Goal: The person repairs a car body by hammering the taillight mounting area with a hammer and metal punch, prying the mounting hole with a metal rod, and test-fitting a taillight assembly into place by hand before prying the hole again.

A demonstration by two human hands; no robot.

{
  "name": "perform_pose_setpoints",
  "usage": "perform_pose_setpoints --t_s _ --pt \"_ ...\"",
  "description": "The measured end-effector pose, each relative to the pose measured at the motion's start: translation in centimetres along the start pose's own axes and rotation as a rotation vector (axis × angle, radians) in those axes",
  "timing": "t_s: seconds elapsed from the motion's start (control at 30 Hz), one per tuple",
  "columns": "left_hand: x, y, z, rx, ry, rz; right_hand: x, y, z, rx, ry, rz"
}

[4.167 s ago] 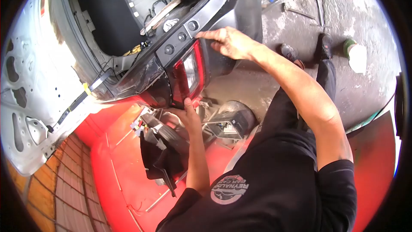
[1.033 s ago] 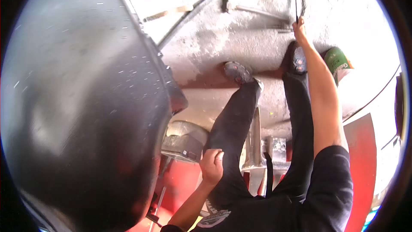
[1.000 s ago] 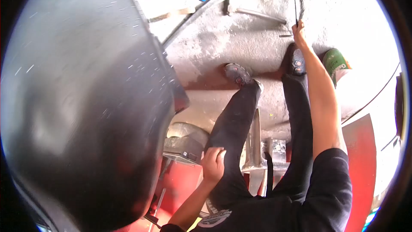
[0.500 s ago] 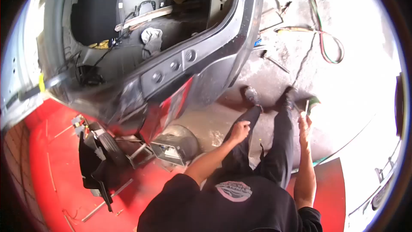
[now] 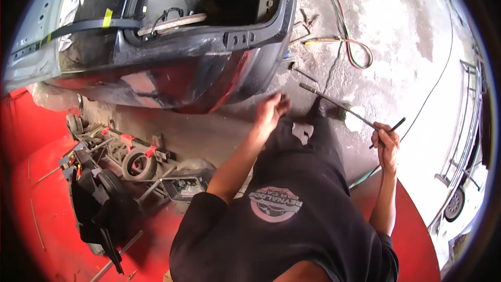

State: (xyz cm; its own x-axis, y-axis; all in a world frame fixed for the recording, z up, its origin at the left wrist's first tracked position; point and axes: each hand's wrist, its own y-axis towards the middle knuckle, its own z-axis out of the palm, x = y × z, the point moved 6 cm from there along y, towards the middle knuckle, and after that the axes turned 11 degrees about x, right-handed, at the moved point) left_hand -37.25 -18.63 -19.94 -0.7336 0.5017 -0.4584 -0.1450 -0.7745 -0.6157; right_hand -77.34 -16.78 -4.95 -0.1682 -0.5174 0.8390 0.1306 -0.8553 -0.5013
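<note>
My right hand [image 5: 387, 143] is closed around the crossbar end of a long T-handle wrench [image 5: 342, 105]. The wrench's shaft slants up and left over the concrete, and its thicker tip lies beyond my feet. My left hand [image 5: 270, 115] is raised in front of my legs, close to the car's rear corner [image 5: 229, 81] but apart from it. Its fingers are loosely curled and spread, with nothing visible in them. Beneath the shaft, a round white-and-green container [image 5: 353, 118] stands on the floor.
A hose [image 5: 342, 21] loops over the concrete near a hammer-like tool [image 5: 305, 73]. At the lower left lie a tyre [image 5: 139, 164], metal stands and dark panels [image 5: 96, 209] on the red floor. A metal rack [image 5: 462, 120] runs along the right.
My view has turned, showing more of the car's side. The wrench in my right hand has swung from end-on to lying across the view. My left hand has moved up and left, its fingers loosening.
</note>
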Motion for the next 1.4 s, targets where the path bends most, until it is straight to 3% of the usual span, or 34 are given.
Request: perform_pose_setpoints --t_s 0.2,0.47,0.7,0.8,0.87,1.03,1.27,1.4 --pt "-6.4 -1.5 7.6 0.193 -0.087 0.196 1.9 1.2 2.0 0.141 0.045 -0.037" --pt "-5.3 -1.8 13.3 0.185 -0.103 0.358 3.3 6.5 -1.0 0.295 0.142 -0.006" --pt "-3.5 -0.5 16.6 0.011 -0.046 0.463 4.2 9.8 -4.5 0.447 0.167 -0.021" --pt "-3.5 0.0 16.9 -0.071 0.025 0.501 4.6 11.1 -4.2 0.49 -0.077 -0.042" --pt "-4.0 0.4 16.7 -0.135 0.063 0.514 3.1 12.3 -4.5 0.553 -0.036 0.005" --pt "-6.0 2.4 14.9 -0.297 -0.004 0.631 1.4 15.4 -1.9 0.615 0.001 0.081" --pt "-11.4 2.2 13.6 -0.425 0.162 0.758 -1.3 20.5 3.4 0.728 0.24 0.032" --pt "-13.2 2.1 12.9 -0.568 0.277 0.766 -1.6 23.2 6.1 0.781 0.202 0.013"
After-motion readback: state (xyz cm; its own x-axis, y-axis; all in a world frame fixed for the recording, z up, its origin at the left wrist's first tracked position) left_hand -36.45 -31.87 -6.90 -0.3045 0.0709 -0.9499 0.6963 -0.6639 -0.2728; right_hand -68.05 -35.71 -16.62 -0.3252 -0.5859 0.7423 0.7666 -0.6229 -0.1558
